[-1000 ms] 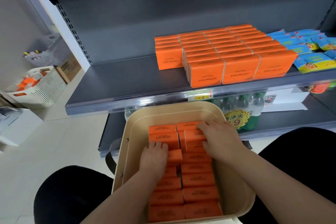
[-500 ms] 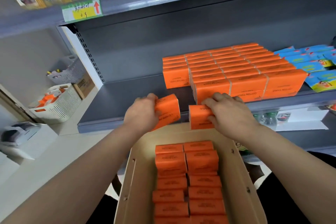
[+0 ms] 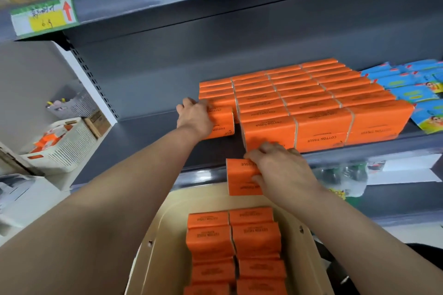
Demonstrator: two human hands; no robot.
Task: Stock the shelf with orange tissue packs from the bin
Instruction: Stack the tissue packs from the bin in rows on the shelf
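Head view: one orange pack (image 3: 221, 122) is gripped by the left hand (image 3: 195, 116), fingers curled over its far edge, and is held on the grey shelf (image 3: 148, 141) at the left end of the stocked orange packs (image 3: 318, 112). A second orange pack (image 3: 241, 177) is pinched by the right hand (image 3: 280, 167) in front of the shelf edge, above the cream bin (image 3: 165, 227). Two rows of binned packs (image 3: 232, 242) are seen inside it. Blue packs (image 3: 412, 86) are seen at the right
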